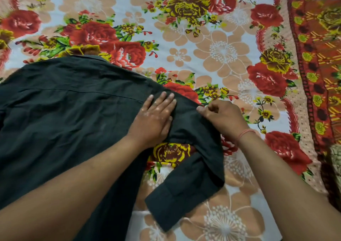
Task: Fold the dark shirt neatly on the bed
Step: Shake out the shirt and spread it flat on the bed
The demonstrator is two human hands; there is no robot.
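The dark shirt (pixel 60 115) lies back-up on the bed, its collar at the far edge and its body filling the left half of the view. Its right sleeve (pixel 186 183) bends back toward me, cuff at the lower middle. My left hand (pixel 155 117) presses flat on the shoulder, fingers together. My right hand (pixel 221 117) pinches the sleeve's upper edge just right of it, fingers curled on the cloth. A thin pink thread circles my right wrist.
A floral bedsheet (pixel 221 52) with red roses and peach flowers covers the bed. Its red patterned border (pixel 317 74) runs down the right side. A grey strip of floor or wall shows at the top right corner.
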